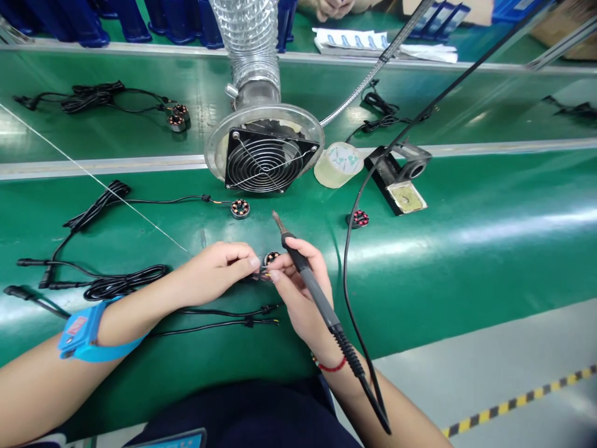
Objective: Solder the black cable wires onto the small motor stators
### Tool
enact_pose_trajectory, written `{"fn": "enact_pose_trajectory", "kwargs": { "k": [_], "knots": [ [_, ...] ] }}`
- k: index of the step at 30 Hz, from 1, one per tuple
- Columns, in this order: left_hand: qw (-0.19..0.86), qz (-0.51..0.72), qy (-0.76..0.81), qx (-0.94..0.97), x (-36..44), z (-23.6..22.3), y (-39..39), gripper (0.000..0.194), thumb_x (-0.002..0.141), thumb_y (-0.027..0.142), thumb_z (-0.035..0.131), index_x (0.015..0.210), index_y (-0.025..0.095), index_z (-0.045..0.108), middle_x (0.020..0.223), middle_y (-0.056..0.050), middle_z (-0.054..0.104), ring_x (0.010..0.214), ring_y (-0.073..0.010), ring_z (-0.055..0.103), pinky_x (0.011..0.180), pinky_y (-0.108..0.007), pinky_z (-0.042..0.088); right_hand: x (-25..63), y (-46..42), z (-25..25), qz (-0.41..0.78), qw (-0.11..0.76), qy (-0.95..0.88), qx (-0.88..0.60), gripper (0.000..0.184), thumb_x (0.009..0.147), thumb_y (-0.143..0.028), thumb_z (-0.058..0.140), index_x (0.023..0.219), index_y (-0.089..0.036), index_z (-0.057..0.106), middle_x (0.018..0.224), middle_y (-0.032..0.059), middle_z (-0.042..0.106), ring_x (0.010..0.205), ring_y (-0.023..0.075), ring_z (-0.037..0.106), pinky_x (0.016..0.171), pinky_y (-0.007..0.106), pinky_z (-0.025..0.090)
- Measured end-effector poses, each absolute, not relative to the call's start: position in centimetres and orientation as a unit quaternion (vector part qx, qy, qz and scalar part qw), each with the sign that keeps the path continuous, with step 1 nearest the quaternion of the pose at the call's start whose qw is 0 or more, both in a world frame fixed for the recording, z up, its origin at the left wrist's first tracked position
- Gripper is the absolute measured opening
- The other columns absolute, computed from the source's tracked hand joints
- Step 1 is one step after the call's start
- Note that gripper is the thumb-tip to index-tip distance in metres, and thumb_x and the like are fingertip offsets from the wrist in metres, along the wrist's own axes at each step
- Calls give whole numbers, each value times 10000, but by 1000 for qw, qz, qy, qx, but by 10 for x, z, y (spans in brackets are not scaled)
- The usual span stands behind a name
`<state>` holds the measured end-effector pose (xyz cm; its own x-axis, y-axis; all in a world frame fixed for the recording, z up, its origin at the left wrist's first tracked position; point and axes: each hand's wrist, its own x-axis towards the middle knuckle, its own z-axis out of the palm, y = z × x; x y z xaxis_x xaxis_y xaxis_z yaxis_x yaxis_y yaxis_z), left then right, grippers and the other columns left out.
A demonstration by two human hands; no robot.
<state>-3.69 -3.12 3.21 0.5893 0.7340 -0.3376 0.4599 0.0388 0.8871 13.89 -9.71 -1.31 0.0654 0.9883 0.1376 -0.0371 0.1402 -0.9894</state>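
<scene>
My right hand (pixel 303 286) has a soldering iron (pixel 305 274) lodged between thumb and forefinger, its tip pointing up and away from me. Its fingertips also pinch thin wires beside a small motor coil (pixel 271 258). My left hand (pixel 224 267) is closed at the same spot, its fingertips on the dark wire ends (pixel 256 275); the exact grip is partly hidden. Just beyond lies a second coil (pixel 240 208) joined to a black cable (pixel 163 200). Two loose cable ends (pixel 252 316) rest on the green bench near my left forearm, which wears a blue wrist strap (pixel 88 333).
A fume extractor fan (pixel 265 162) hangs over the bench. To its right are a tape roll (pixel 339 165), an iron stand with sponge (pixel 405 196) and a red-wound coil (pixel 359 218). Coiled cables (pixel 125 281) lie left. Another person's hands (pixel 333 7) show at the top.
</scene>
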Motion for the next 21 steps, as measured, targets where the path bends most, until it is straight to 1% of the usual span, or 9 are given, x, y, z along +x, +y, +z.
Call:
{"fn": "enact_pose_trajectory", "kwargs": {
  "k": [2, 6, 9, 11, 13, 15, 16, 18, 21],
  "knots": [
    [562, 116, 436, 693, -36, 31, -33, 394, 915, 483, 462, 734, 173, 623, 738, -5, 584, 716, -149, 524, 692, -278, 419, 139, -97, -15, 458, 564, -508, -462, 456, 898, -103, 660, 1278, -319, 531, 921, -45, 701, 805, 103, 726, 785, 272, 648],
    [541, 103, 445, 706, -36, 32, -37, 395, 927, 465, 449, 707, 182, 614, 696, 0, 555, 688, -154, 495, 663, -288, 397, 139, -96, -17, 447, 569, -533, -439, 482, 903, -74, 639, 1298, -330, 537, 919, -41, 696, 807, 104, 717, 785, 270, 639],
    [523, 105, 432, 728, -36, 33, -38, 390, 934, 446, 449, 695, 188, 617, 725, -22, 584, 820, -193, 542, 767, -315, 425, 140, -95, -16, 431, 567, -558, -426, 483, 899, -62, 633, 1294, -326, 546, 885, -45, 678, 785, 100, 697, 760, 255, 626],
    [561, 102, 423, 704, -35, 34, -39, 362, 927, 446, 467, 735, 186, 628, 757, -26, 609, 835, -194, 560, 787, -322, 440, 140, -95, -16, 419, 567, -570, -423, 474, 900, -64, 630, 1289, -320, 546, 876, -45, 668, 769, 97, 687, 738, 244, 621],
    [637, 96, 418, 641, -34, 35, -39, 317, 902, 456, 510, 774, 184, 610, 740, -11, 606, 738, -165, 553, 710, -300, 445, 140, -95, -15, 408, 566, -579, -421, 474, 900, -61, 620, 1289, -320, 543, 877, -48, 664, 751, 88, 680, 714, 225, 615],
    [690, 95, 420, 582, -32, 34, -38, 278, 860, 447, 569, 763, 186, 575, 684, 15, 572, 643, -134, 514, 618, -265, 421, 138, -95, -15, 397, 561, -590, -424, 476, 895, -56, 619, 1284, -319, 543, 869, -56, 664, 737, 81, 679, 705, 211, 610],
    [695, 98, 427, 570, -31, 33, -38, 263, 840, 430, 589, 743, 187, 560, 654, 28, 545, 611, -121, 486, 585, -251, 399, 138, -96, -15, 390, 555, -595, -431, 470, 893, -56, 619, 1278, -316, 547, 867, -57, 669, 739, 81, 685, 713, 214, 612],
    [673, 107, 451, 576, -31, 30, -35, 234, 814, 389, 592, 705, 186, 548, 609, 48, 485, 568, -101, 417, 548, -233, 348, 140, -97, -13, 382, 539, -595, -457, 423, 913, -77, 608, 1267, -302, 559, 882, -47, 698, 770, 95, 715, 746, 239, 624],
    [619, 115, 490, 603, -31, 22, -30, 214, 791, 369, 558, 699, 177, 579, 612, 43, 483, 576, -100, 400, 560, -235, 329, 150, -101, -6, 377, 512, -586, -503, 330, 979, -146, 568, 1274, -292, 591, 921, -26, 743, 761, 112, 743, 737, 263, 634]
  ]
}}
